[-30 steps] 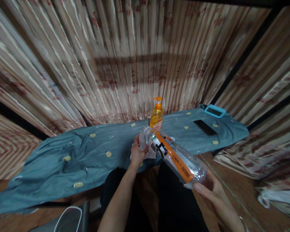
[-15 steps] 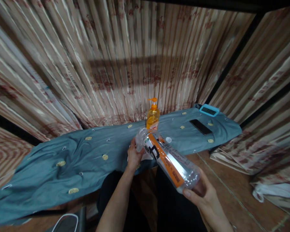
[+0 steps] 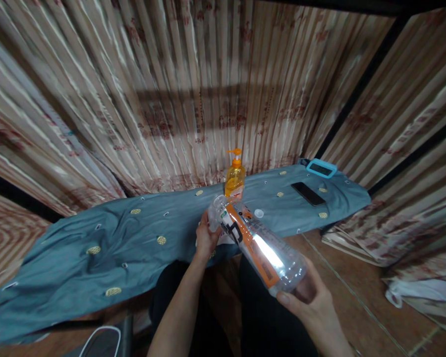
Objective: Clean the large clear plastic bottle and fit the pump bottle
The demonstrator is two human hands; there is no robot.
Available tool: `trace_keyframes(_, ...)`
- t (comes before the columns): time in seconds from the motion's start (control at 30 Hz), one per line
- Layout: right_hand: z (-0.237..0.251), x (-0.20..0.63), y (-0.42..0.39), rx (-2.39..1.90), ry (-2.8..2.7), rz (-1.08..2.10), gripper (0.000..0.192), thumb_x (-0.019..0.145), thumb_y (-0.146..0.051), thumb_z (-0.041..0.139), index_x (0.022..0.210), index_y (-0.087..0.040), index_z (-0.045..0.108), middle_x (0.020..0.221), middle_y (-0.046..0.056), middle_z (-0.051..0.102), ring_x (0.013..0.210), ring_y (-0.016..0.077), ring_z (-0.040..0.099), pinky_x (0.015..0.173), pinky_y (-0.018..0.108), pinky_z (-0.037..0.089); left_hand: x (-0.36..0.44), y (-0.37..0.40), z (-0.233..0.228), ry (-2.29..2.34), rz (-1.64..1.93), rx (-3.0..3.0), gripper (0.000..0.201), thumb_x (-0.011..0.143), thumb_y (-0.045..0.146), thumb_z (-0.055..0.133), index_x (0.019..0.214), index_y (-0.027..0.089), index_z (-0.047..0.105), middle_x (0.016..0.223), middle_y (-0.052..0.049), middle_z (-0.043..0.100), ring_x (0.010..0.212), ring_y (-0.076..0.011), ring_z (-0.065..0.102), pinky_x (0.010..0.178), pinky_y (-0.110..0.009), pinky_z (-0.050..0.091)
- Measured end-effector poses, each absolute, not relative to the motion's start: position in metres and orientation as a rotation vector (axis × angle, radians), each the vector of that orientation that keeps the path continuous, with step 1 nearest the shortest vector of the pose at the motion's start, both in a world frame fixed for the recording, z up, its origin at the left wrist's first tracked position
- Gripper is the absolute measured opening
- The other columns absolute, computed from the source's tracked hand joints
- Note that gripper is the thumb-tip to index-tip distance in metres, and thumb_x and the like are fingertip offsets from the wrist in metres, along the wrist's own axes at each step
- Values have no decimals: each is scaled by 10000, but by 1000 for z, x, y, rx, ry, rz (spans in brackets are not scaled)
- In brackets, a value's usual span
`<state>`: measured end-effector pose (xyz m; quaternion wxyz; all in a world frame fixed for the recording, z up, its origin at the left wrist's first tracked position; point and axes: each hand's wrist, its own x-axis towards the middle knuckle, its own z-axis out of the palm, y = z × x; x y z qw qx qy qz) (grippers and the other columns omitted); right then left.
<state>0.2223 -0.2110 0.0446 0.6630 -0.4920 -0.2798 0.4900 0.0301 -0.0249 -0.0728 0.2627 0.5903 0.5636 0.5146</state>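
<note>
Over on the left we see the blue-grey cloth [image 3: 107, 243] stretching wide across the low surface, dotted with small yellow patches. Moving in, our left hand [image 3: 207, 237] is wrapped around the neck end of the clear plastic bottle [image 3: 258, 243], with something white bunched under the palm; what it is we cannot tell. The bottle lies tilted, neck up and away, orange label stripe along its side, held above our lap at the cloth's near edge. Just behind it stands the orange pump dispenser [image 3: 234, 177], upright on the cloth. A small white cap [image 3: 259, 213] lies beside the bottle. Further right, our right hand [image 3: 312, 305] cups the bottle's base, thumb pressed on it. Beyond sit a dark phone [image 3: 308, 193] and a blue-rimmed device [image 3: 321, 168].
</note>
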Motion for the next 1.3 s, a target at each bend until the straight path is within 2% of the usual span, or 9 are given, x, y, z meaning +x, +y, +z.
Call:
trace_keyframes(0.17,41,222,-211,-1119,-661,1097,781,507,-382,1001,1181,-282,619,1075,39,816,879,251,801,741,281,653,30,-24,-71,1527,1372,1578,680,711,200,722,1361,207,523,1294,-108,685,1176,-276,653,987,-399,536)
trace_keyframes(0.37,36,225,-212,-1133,-686,1092,786,519,-358,1000,1199,-284,614,1098,55,807,883,275,797,729,316,653,31,-25,-68,1574,1352,1582,686,704,194,753,1352,191,529,1251,-117,702,1111,-268,681,953,-397,553)
trace_keyframes(0.67,35,226,-212,-1123,-702,1096,762,533,-332,995,1198,-308,625,1087,29,809,899,257,795,755,285,637,31,-25,-72,1570,1349,1595,692,706,171,750,1359,184,521,1239,-116,703,1080,-252,689,959,-391,547)
trace_keyframes(1.03,29,229,-212,-1161,-732,1071,802,535,-344,991,1226,-274,590,1022,50,814,832,268,794,724,310,633,32,-25,-70,1577,1369,1580,672,685,155,744,1324,193,541,1225,-89,711,1090,-248,692,964,-390,555)
trace_keyframes(1.2,27,230,-213,-1175,-769,1052,811,561,-394,977,1256,-286,574,1102,65,802,905,291,788,761,340,634,32,-25,-72,1558,1389,1574,680,689,171,750,1334,189,537,1224,-96,709,1077,-238,693,964,-365,548)
trace_keyframes(1.3,26,231,-212,-1195,-777,1043,832,565,-399,974,1280,-278,567,1074,69,805,872,287,789,741,332,631,32,-25,-72,1574,1357,1573,672,701,168,742,1338,199,528,1218,-92,711,1074,-237,694,971,-372,545)
